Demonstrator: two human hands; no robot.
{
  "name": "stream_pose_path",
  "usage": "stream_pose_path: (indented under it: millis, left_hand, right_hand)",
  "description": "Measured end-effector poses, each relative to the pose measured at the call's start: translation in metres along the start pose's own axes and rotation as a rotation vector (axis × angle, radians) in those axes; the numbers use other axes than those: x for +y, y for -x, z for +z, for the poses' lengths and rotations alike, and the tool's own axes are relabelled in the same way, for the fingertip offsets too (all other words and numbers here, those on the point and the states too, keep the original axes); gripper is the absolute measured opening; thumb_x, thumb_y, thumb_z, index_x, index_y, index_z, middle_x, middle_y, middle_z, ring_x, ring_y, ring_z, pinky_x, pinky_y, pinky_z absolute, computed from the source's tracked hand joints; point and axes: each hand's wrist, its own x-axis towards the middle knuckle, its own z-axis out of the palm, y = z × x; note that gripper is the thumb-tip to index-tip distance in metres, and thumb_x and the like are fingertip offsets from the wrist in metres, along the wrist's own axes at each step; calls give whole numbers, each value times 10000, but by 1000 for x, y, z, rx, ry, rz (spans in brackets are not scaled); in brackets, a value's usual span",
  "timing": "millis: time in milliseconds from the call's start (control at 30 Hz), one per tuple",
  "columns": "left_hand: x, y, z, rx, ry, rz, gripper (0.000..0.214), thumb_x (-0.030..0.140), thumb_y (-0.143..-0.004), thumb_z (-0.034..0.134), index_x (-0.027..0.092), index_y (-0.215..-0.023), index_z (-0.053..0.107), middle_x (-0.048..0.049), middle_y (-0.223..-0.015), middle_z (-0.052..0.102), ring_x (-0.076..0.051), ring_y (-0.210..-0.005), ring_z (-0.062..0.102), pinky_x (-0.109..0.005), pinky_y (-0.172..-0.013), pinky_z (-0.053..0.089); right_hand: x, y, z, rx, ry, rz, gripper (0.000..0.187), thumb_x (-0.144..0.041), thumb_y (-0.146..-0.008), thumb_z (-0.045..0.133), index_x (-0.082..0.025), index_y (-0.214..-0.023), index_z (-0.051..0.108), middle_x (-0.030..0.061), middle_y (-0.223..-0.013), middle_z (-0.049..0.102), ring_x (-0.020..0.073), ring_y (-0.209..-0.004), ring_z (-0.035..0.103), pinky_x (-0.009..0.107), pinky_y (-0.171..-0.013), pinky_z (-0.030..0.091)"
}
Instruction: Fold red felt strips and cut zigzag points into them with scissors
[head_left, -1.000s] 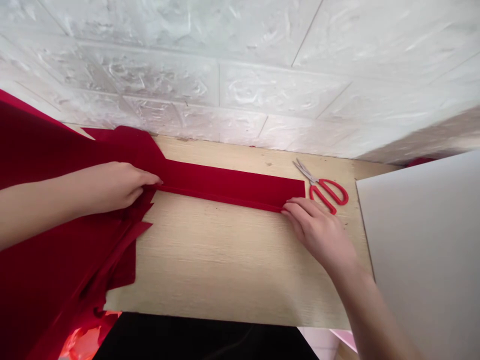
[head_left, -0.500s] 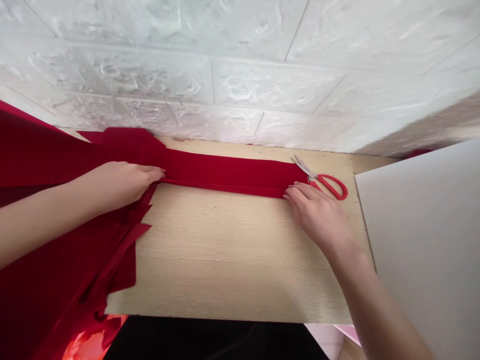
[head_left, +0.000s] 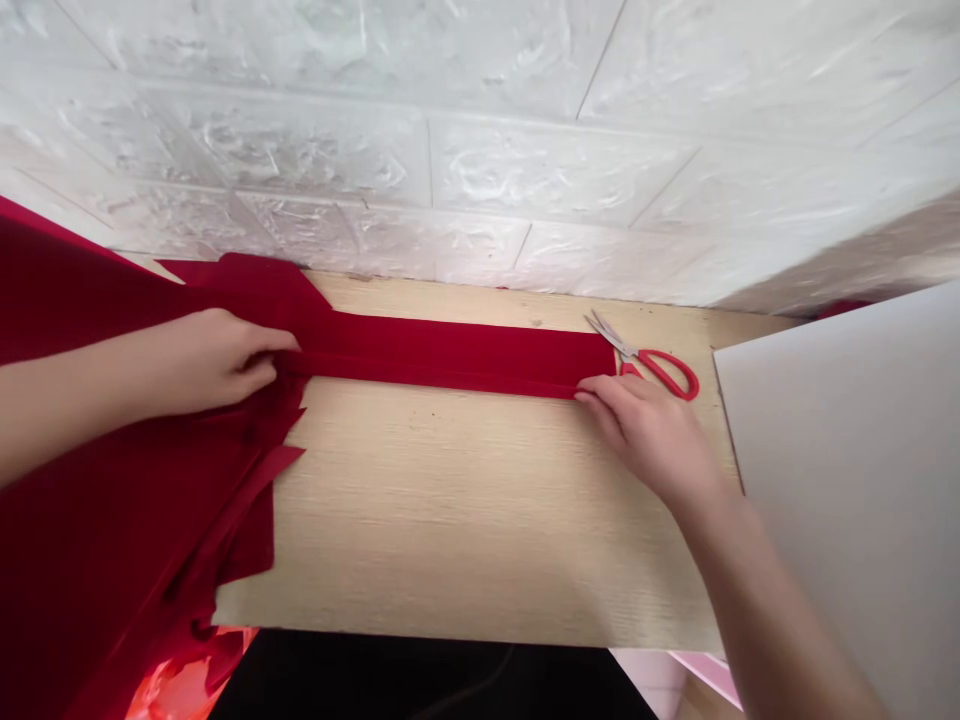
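Observation:
A long strip of dark red fabric (head_left: pixel 465 350) lies across the wooden table, its near edge turned over in a narrow fold. At the strip's left part, my left hand (head_left: pixel 225 362) pinches that folded edge between thumb and fingers. My right hand (head_left: pixel 637 420) is closed on the near corner at the right end. Just beyond my right fingers rests a pair of scissors (head_left: pixel 637 358) with red handles, its blades slightly apart and pointing to the far left. Part of one handle is hidden behind my right hand.
More red fabric (head_left: pixel 90 520) is heaped over the left of the table (head_left: pixel 465 530), with ragged cut edges. A white textured wall (head_left: pixel 480 160) rises along the back. On the right stands a white panel (head_left: pixel 847 430). An orange-red plastic bag (head_left: pixel 180 690) shows below at lower left.
My left hand has shifted a little left and now grips with the thumb showing. The strip's far edge has come nearer, and its folded near edge looks wider.

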Motion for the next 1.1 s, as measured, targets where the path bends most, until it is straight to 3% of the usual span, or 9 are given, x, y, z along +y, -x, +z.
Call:
stream_pose_path:
  millis: [167,267,467,633,767,933,1100]
  left_hand:
    - [-21,-19,-3,-32,61,-8,469,245,-950,338,136,-1262,671,-29,-1097,774,-171,-913,687,-257,-900,477]
    - [-24,-26,-1,-28,82,-16,472,243,-954,332,123,-1272,660,-25,-1130,764,-160,-946,673,-244,-923,462]
    - [-17,-27,-3,-52,111,-144,437,303,-1005,318,137,-1247,642,22,-959,763,-114,-797,642,-180,-815,441]
    - [-19,-32,-1,-81,185,-212,497,448,-1052,265,161,-1212,638,48,-832,751,-117,-741,646,-184,-805,441]
    - [-22,-33,0,-84,223,-187,456,400,-1046,267,161,-1220,614,39,-867,751,-107,-720,647,-178,-801,449]
    - [-18,-34,-3,64,115,-59,399,268,-980,296,111,-1085,647,-68,-1095,661,-93,-660,571,-227,-801,473]
    - [-16,-37,1,170,31,4,393,232,-971,272,118,-1005,647,-87,-1099,609,-137,-889,557,-255,-917,458]
  right_hand:
    - [24,-22,2,-123,-44,183,285,-374,-1002,491,-219,-948,725,61,-849,777,234,-711,685,320,-614,403]
    - [36,-34,2,-178,-119,217,276,-399,-987,506,-230,-916,711,47,-778,754,234,-677,674,323,-621,421]
    - [43,-51,8,-98,-140,125,313,-404,-1000,459,-219,-877,679,105,-976,728,260,-881,679,366,-770,499]
    - [41,-54,16,-96,-92,149,288,-362,-1002,461,-211,-914,690,102,-968,715,258,-876,671,367,-757,497]
    - [35,-50,18,-78,-45,203,291,-354,-1004,462,-197,-939,698,110,-980,719,271,-876,674,366,-718,486]
    - [22,-43,23,12,13,258,265,-312,-996,475,-167,-1018,695,144,-1022,719,274,-856,670,357,-676,461]
    - [15,-38,30,84,66,283,307,-312,-1018,430,-150,-996,691,158,-955,719,258,-816,643,328,-612,381]
